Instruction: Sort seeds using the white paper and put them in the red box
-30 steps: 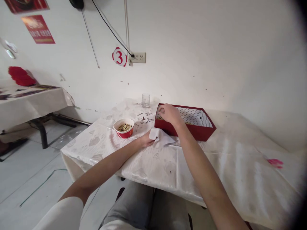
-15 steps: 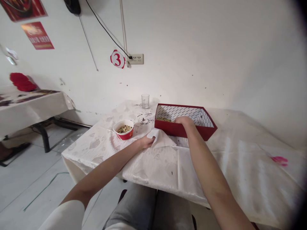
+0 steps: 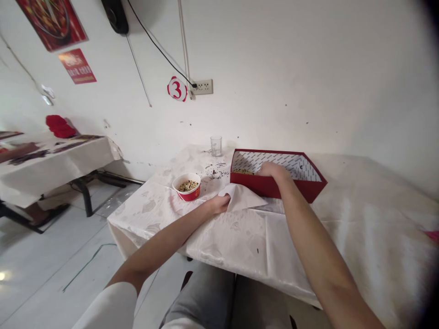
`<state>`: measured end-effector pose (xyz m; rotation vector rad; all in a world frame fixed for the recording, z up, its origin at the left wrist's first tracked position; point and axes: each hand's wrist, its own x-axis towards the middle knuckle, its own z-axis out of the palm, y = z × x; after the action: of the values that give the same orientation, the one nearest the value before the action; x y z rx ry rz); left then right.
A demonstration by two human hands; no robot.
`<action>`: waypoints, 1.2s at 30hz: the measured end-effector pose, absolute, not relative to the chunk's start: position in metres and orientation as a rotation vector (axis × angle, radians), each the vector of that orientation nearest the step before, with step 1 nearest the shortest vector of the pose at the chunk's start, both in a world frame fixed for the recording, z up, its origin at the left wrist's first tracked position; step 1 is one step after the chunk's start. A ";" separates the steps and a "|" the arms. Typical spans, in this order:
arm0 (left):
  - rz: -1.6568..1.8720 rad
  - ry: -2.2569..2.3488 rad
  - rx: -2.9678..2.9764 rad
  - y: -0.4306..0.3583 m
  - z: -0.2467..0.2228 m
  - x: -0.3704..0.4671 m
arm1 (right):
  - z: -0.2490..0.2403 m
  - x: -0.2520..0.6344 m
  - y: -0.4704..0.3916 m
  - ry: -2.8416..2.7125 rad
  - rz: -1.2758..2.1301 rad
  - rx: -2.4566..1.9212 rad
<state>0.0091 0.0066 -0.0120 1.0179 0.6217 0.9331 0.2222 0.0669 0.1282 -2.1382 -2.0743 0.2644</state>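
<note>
My left hand (image 3: 220, 204) is closed on the edge of a white sheet (image 3: 245, 198), which lies in front of a red box (image 3: 255, 183). Inside that box, lined with patterned paper, are small dark and pale beads or grains (image 3: 243, 172) at the left end. My right hand (image 3: 272, 171) reaches over the box's front wall; its fingertips are hidden inside, so what they hold cannot be seen. Left of the box stands a red and white bowl (image 3: 188, 195) holding dark and pale grains.
A clear glass (image 3: 216, 145) stands at the back of the table (image 3: 206, 242), with dark bits (image 3: 214, 172) scattered before it. Along the left is another table (image 3: 61, 167) with a red bundle (image 3: 60, 126) and a person's arm (image 3: 20, 151). A socket strip (image 3: 202, 87) is on the wall.
The view has turned slightly left, so everything sits further right in it. Both hands keep about the same places at the sheet and in the box. A person's arm now shows at the other table.
</note>
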 end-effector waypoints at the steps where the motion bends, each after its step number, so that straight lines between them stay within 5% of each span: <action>1: 0.937 0.632 1.009 0.006 -0.011 0.009 | 0.136 0.221 0.063 -2.069 0.245 -2.117; 7: 0.936 0.599 0.938 0.003 -0.003 0.013 | 0.178 0.196 -0.003 -2.068 0.034 -1.380; 12: 0.930 0.538 0.929 0.001 0.002 0.022 | 0.114 0.184 -0.053 -2.106 -0.280 -0.967; 18: 0.825 0.396 1.018 -0.001 0.008 0.019 | 0.033 0.210 -0.053 -1.964 -0.218 -0.841; 36: 0.867 0.462 1.031 0.006 0.005 0.009 | 0.031 0.201 -0.053 -1.828 -0.048 -0.916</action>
<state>0.0089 0.0062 0.0048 1.0315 0.4618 0.8672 0.2006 -0.0533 0.0307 -0.9159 -1.8281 -0.0482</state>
